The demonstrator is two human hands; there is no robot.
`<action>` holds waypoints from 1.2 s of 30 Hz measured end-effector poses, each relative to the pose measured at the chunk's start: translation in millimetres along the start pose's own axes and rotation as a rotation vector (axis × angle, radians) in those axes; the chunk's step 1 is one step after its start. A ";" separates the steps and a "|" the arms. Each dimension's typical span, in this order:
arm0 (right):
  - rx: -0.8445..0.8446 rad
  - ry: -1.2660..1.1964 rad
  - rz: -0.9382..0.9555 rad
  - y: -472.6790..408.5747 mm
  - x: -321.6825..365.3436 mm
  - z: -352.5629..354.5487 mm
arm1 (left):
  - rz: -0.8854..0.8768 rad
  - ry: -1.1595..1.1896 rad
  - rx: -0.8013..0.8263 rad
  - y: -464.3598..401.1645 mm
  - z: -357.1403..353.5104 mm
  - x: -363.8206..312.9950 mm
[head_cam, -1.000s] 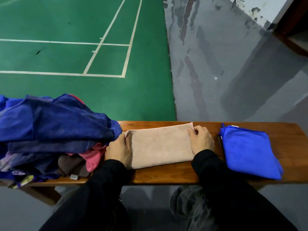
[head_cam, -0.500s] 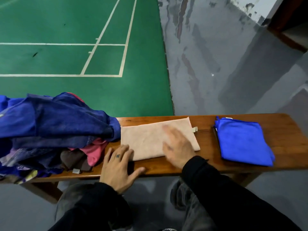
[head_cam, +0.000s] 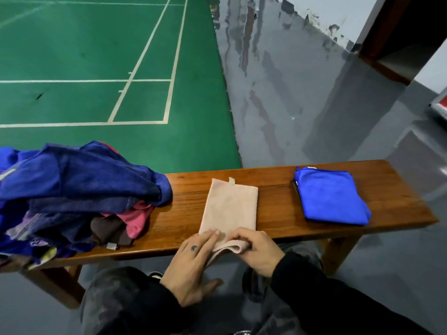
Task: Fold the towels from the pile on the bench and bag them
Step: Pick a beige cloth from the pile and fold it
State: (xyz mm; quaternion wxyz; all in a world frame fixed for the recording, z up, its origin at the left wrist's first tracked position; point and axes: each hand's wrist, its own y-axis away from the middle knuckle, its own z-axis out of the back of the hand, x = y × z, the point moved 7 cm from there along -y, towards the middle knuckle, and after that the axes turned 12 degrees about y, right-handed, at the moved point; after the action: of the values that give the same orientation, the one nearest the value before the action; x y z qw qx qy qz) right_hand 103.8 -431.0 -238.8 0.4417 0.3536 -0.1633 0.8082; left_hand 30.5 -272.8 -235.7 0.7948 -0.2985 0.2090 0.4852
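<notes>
A green court floor (head_cam: pixel 96 68) with white lines fills the upper left, meeting a glossy grey floor (head_cam: pixel 302 105) that runs off to the right and under the seat. Across the lower half stretches a long wooden bench (head_cam: pixel 273 197), its near edge facing the person. On its left end sits the pile of towels (head_cam: pixel 72 194), a loose heap mostly dark blue and purple, with a pink one (head_cam: pixel 137 220) and a brown one (head_cam: pixel 106 229) poking out at the side nearest the middle. Toward the right end, well apart from the heap, lies a folded blue towel (head_cam: pixel 331 198), flat and squared. Between the two rests a beige towel (head_cam: pixel 229 209), folded into a narrow strip that runs from the far side of the bench to the near edge, a small tag showing at its far end. The left hand (head_cam: pixel 193 262) lies flat with straight fingers pressing the strip's near end against the bench edge. Just beside it, the right hand (head_cam: pixel 256 250) has its fingers curled round that same near end, lifting a fold of the cloth off the wood. Black sleeves (head_cam: pixel 338 298) cover both forearms
</notes>
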 end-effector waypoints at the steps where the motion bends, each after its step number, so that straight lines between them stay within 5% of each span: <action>1: -0.010 -0.081 -0.019 3.1 0.1 8.9 | 0.042 0.067 -0.023 -3.7 1.4 5.3; 7: -0.164 -0.328 -0.251 -10.2 -34.1 47.3 | 0.381 0.713 -0.274 -43.3 19.3 16.6; 10: -0.302 -0.183 -0.401 -19.7 -52.4 54.8 | 0.509 0.798 -0.324 -69.1 13.9 34.5; 16: -0.354 0.377 -0.517 -25.2 -69.5 59.4 | 0.635 0.253 -0.265 -104.4 1.6 56.1; 28: -0.500 0.527 -0.650 -32.8 -80.1 48.6 | 0.749 -0.018 -0.205 -118.3 -8.0 66.2; 30: -0.482 0.443 -0.657 -33.7 -77.6 46.9 | 0.781 0.061 -0.231 -115.3 -11.0 69.9; 32: -0.492 0.088 -0.623 -32.4 -74.7 49.9 | 0.762 0.186 -0.277 -111.1 -13.6 70.7; 36: -0.540 -0.308 -0.376 -28.9 -42.0 79.1 | 0.687 0.554 -0.417 -106.6 -12.1 63.0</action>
State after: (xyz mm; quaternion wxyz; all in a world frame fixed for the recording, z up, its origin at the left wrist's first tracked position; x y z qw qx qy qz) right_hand 176.6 -485.7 -215.1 0.6304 0.3656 -0.3676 0.5777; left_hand 153.4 -277.6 -254.8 0.4264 -0.4832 0.3976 0.6532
